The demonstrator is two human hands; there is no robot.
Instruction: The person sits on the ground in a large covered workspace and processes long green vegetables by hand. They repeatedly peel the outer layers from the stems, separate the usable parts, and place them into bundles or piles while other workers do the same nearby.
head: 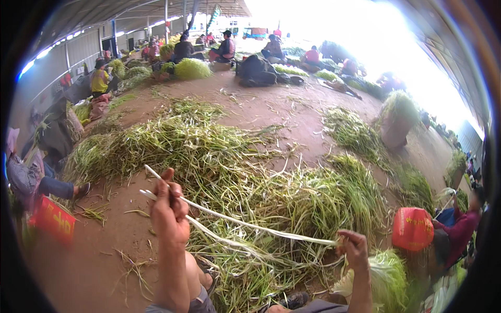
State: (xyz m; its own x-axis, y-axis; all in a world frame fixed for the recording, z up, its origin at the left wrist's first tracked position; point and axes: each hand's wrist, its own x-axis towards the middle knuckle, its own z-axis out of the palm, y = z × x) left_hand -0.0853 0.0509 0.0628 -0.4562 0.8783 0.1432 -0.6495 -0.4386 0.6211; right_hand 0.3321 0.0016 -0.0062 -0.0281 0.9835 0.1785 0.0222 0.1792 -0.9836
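Note:
My left hand (170, 213), raised left of centre, pinches a few long, thin white vegetable stalks; their pale ends stick out past the fingers. One white stalk (254, 226) stretches across to my right hand (355, 248), whose fingertips grip its far, greener end. A second strand (223, 239) hangs loosely from my left hand and droops onto the heap of green and yellowed leaves and stems (274, 199) before my feet. Beside my right forearm lies a bundle of pale stalks with feathery green tops (387, 277).
A red bag (413, 229) with writing stands at right, near a seated person (460, 231). Another red bag (54, 221) is at left, by a person's outstretched leg (58, 187). Further back are a full sack (397, 121), a dark covered pile (256, 70) and several seated people.

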